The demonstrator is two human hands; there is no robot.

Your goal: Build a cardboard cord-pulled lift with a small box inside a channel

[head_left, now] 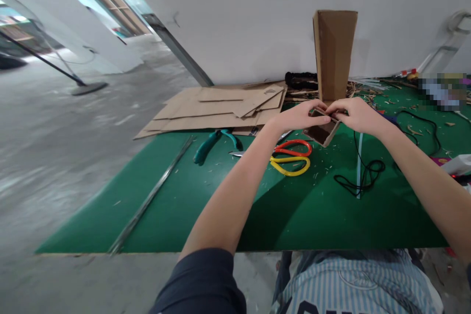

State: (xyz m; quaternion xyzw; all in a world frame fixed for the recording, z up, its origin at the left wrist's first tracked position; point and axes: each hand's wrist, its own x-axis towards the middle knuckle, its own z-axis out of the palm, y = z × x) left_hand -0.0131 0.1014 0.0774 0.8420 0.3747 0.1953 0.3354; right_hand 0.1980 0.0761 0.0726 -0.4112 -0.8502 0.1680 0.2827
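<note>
Your workpiece, a small cardboard box (321,136), is located right of centre in the frame, above the green table (165,225). It is brown and open-topped, with thin walls, a dark interior and a tilted attitude. Your left hand (304,116) and right hand (351,112) grip its upper rim, fingers closed on the cardboard; your left thumb crosses the opening. Behind it, a tall cardboard piece (335,54) stands upright; you cannot tell whether the two are joined.

Markings: the striped garment (353,292) at the lower right bears dark lettering (312,308), cut off by the frame edge, and a pale emblem, illegible. Dark print on the flat cardboard sheets (217,108), left of your hands, is too small to read.
</note>
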